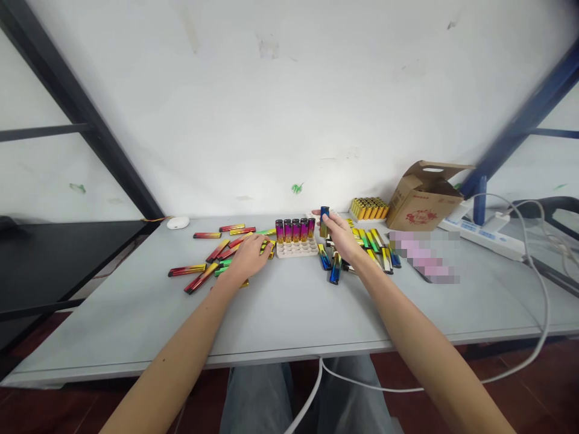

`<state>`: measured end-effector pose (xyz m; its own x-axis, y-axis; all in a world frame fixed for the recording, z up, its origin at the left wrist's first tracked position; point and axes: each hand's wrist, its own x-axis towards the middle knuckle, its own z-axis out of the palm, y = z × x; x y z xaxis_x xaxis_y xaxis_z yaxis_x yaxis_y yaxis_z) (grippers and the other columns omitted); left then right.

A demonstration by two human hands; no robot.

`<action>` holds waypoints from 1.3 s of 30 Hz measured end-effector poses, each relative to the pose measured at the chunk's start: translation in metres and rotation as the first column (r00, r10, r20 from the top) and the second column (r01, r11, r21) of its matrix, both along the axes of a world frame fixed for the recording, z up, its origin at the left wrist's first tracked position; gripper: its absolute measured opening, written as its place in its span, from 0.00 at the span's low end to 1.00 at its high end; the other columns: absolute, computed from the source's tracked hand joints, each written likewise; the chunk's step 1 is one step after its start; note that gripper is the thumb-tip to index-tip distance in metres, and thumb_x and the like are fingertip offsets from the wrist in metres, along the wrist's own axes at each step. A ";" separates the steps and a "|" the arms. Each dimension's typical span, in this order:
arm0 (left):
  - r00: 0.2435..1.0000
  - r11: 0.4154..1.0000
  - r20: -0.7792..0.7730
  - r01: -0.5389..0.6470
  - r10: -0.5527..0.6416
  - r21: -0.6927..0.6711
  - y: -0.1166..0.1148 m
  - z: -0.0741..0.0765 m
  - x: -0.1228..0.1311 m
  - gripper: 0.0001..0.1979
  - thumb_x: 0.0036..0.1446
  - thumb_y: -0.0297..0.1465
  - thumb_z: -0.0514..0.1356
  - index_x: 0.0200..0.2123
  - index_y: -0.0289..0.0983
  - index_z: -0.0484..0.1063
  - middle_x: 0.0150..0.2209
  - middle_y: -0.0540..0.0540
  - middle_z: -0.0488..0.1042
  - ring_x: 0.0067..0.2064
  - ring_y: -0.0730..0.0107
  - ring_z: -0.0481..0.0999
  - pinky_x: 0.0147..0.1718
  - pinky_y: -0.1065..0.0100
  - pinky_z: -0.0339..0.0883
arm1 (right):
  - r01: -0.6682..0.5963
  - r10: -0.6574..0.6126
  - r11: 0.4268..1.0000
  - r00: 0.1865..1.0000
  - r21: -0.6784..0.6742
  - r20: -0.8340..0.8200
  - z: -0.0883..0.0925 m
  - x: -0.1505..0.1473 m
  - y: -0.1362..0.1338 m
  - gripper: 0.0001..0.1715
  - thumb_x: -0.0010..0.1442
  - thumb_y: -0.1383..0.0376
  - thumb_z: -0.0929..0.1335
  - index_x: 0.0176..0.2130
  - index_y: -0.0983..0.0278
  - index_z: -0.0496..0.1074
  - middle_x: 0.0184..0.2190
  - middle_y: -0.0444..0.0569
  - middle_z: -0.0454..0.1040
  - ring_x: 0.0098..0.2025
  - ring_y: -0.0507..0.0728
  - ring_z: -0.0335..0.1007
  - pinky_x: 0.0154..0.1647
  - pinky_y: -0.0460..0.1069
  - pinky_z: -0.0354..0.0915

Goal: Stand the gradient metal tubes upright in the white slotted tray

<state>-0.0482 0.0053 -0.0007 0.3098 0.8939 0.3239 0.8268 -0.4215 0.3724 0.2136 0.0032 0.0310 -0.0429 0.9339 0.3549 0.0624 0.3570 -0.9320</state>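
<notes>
In my right hand (341, 235) a blue-and-gold lighter (324, 220) is pinched upright, just right of the white tray. My left hand (251, 259) is curled low at the tray's left side, its fingertips around a yellow lighter (272, 248) that is partly hidden. Between the hands sits the white holed tray (296, 254); a row of purple-and-gold lighters (295, 230) stands in its back holes, while holes nearer to me hold nothing. Red-and-gold lighters (201, 278) and some green ones lie loose around my left hand. Blue lighters (335, 269) lie below my right hand.
A tray of yellow lighters (370, 209) stands at the back right, beside an open cardboard box (423, 202). Further right are a power strip (488, 236) and white cables. A blurred pink item (423, 256) lies on the table (289, 313). A white case (178, 223) is back left.
</notes>
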 end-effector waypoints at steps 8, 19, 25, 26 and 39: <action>0.999 0.999 -0.014 -0.039 0.039 -0.033 -0.004 0.004 0.002 0.20 0.64 0.38 0.48 0.54 0.34 0.66 0.53 0.37 0.71 0.58 0.52 0.66 0.57 0.52 0.59 | 0.092 -0.110 0.990 0.978 0.108 0.178 -0.009 0.001 0.007 0.20 0.55 0.55 0.69 0.43 0.64 0.77 0.36 0.49 0.77 0.40 0.58 0.71 0.43 0.53 0.67; 0.998 0.996 0.032 -0.054 0.056 -0.065 -0.008 0.007 0.001 0.22 0.63 0.39 0.50 0.58 0.37 0.61 0.53 0.36 0.70 0.57 0.51 0.67 0.53 0.52 0.62 | 0.106 -0.116 0.993 0.964 0.054 0.239 -0.016 0.000 0.006 0.19 0.51 0.65 0.69 0.45 0.63 0.70 0.33 0.47 0.75 0.38 0.56 0.71 0.38 0.50 0.66; 0.999 0.998 0.025 -0.040 0.042 -0.056 -0.007 0.006 0.001 0.22 0.63 0.39 0.50 0.58 0.38 0.62 0.54 0.37 0.70 0.58 0.52 0.66 0.54 0.52 0.62 | 0.154 -0.170 0.985 0.939 0.075 0.299 -0.020 0.002 0.010 0.14 0.52 0.63 0.69 0.41 0.63 0.70 0.34 0.49 0.74 0.40 0.57 0.72 0.39 0.52 0.67; 0.999 0.998 0.021 -0.036 0.037 -0.052 -0.007 0.006 0.001 0.22 0.63 0.38 0.50 0.58 0.38 0.62 0.54 0.37 0.70 0.58 0.52 0.66 0.54 0.52 0.62 | 0.163 -0.189 0.981 0.929 0.107 0.318 -0.021 0.002 0.010 0.14 0.52 0.63 0.69 0.41 0.63 0.71 0.37 0.50 0.73 0.40 0.57 0.71 0.39 0.52 0.67; 1.000 1.000 -0.007 -0.024 0.024 -0.015 -0.004 0.002 0.000 0.19 0.63 0.38 0.50 0.53 0.37 0.67 0.51 0.39 0.73 0.57 0.52 0.68 0.54 0.53 0.63 | 0.205 -0.350 0.934 0.699 0.294 0.624 -0.010 0.019 0.004 0.18 0.58 0.62 0.65 0.48 0.62 0.72 0.42 0.54 0.75 0.44 0.62 0.71 0.48 0.57 0.65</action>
